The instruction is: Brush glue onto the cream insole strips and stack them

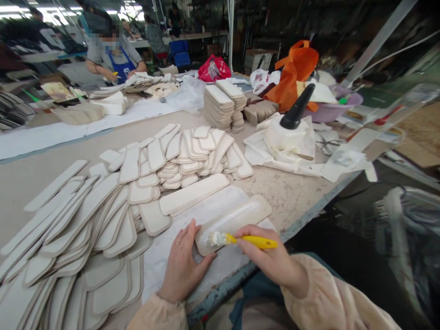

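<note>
1. Evidently, one glossy pale panel [237, 217] was the piece being worked; it lay slantwise on a white sheet [165, 270] near the counter's [285, 197] edge, in front of the person.
2. It looked light and fairly stiff, thin enough to bend if pressed hard. Its shiny, wet-looking face would probably be slippery, so the rims and corners seemed the better place to take hold.
3. Two hands attended it. The left hand [184, 266] was spread wide at the panel's near-left end, thumb by the lower edge; the right hand [271, 261] was closed around one yellow-handled brush [263, 242], its white-loaded bristles against the panel.
4. Just beyond lay one long matt panel [194, 195], then a heap of loose panels [132, 165], overlapping too much to count.
5. Behind the heap stood two tall stacks [218, 107], side by side.
6. To their right were one black cone [298, 107] on one white-wrapped bundle [288, 140], one orange bag [299, 68] and one lilac basin [338, 110].
7. Farther off sat one red bag [215, 68]; across the way, one co-worker in a blue apron [120, 64] bent over more pieces.
</note>
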`<state>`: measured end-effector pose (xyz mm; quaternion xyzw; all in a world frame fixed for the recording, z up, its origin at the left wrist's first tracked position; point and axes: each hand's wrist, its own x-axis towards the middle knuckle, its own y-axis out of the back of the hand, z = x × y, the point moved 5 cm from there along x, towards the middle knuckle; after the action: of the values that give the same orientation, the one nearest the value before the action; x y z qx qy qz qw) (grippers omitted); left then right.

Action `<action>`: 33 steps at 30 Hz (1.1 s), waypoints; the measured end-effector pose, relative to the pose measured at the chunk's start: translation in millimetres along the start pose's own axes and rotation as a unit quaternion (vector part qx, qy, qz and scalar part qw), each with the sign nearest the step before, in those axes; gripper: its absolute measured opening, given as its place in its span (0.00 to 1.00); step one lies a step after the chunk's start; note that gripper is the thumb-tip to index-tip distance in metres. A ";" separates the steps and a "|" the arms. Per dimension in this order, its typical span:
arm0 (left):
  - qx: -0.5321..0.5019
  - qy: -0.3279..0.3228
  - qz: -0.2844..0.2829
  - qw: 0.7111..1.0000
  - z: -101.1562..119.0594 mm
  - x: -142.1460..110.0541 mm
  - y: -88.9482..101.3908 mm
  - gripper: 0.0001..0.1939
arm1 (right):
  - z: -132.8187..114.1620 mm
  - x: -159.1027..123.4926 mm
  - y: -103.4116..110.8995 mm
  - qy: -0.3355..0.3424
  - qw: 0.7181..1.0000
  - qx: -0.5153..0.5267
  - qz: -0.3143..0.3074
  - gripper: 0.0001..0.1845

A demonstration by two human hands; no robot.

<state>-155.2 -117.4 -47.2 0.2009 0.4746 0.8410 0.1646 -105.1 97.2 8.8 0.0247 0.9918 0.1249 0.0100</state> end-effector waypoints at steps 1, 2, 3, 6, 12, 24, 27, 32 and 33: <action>0.001 -0.004 0.005 1.000 -0.1 -0.2 0.1 0.48 | 0.5 1.2 -11.9 0.003 1.000 0.011 -0.024 0.11; 0.002 -0.007 0.010 1.000 0.0 -0.3 0.3 0.48 | 2.4 2.7 -18.4 0.002 0.999 0.016 -0.034 0.11; 0.003 -0.010 0.010 1.000 0.2 -0.2 0.3 0.48 | 5.5 4.3 -19.5 -0.002 0.999 0.017 -0.033 0.10; 0.007 -0.010 -0.002 1.000 1.1 0.9 -0.4 0.49 | 18.7 8.3 5.4 -0.024 1.000 -0.008 0.011 0.11; 0.019 0.003 -0.014 1.000 0.9 2.3 -1.5 0.47 | 35.5 8.4 99.0 -0.064 0.978 -0.120 0.159 0.12; 0.022 -0.015 0.012 1.000 -0.7 0.7 -1.2 0.48 | 7.2 -3.3 9.8 0.008 1.000 -0.003 -0.010 0.11; 0.025 -0.012 0.005 1.000 -1.4 0.3 -2.1 0.47 | 16.5 -1.4 21.0 -0.009 1.000 -0.020 0.020 0.11; 0.028 -0.008 -0.005 1.000 -0.9 0.7 -2.1 0.46 | 31.4 -3.3 90.7 -0.042 0.982 -0.116 0.146 0.10; 0.028 -0.006 -0.008 1.000 -0.9 0.8 -2.2 0.46 | 32.0 -4.8 103.0 -0.041 0.975 -0.136 0.172 0.09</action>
<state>-156.1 -116.6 -49.4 0.2072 0.4986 0.8247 0.1682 -94.7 204.6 3.5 0.1984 0.9453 0.2569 0.0320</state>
